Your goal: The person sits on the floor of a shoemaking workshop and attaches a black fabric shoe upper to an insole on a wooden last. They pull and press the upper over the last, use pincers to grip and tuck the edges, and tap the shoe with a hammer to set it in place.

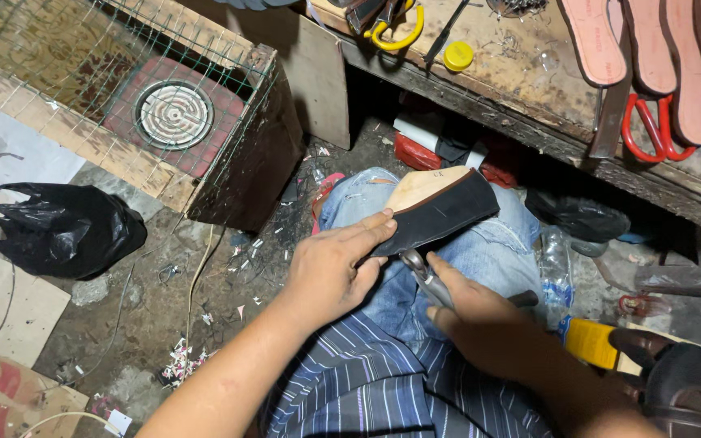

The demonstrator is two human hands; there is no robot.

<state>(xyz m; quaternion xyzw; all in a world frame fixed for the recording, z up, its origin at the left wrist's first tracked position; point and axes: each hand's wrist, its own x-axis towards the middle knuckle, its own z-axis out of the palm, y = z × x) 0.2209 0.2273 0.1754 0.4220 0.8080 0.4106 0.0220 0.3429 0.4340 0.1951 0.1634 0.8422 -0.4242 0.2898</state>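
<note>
Shoe wedge sole (440,207), black on the side and pale tan on top, lying on the lap over the blue jeans (480,251), tilted with the wider end toward the table. Left hand (330,272) resting on the near end of the sole, fingers (371,227) stretched along the black side and pressing it down, thumb under the edge. Right hand (480,320) just beside, below the sole, fingers closed around the handle of a metal tool (423,276), maybe scissors or pliers; tip of the tool touching the lower black edge of the sole. Striped shirt (367,389) at the bottom of the view. On the wooden table (529,105) at the top: pink flat insoles (651,40) side by side, red-handled scissors (651,130) partly under them, a yellow cap (458,55), a yellow-handled tool (395,28). At the left, a wooden box (237,170) covered with wire mesh, with a round electric heater coil (174,113) inside. Black plastic bag (66,231) on the dirty floor (164,300), well apart from the hands, with small scraps scattered near it. Dark sandal (683,381) at the lower right corner, near a yellow object (590,341).
</note>
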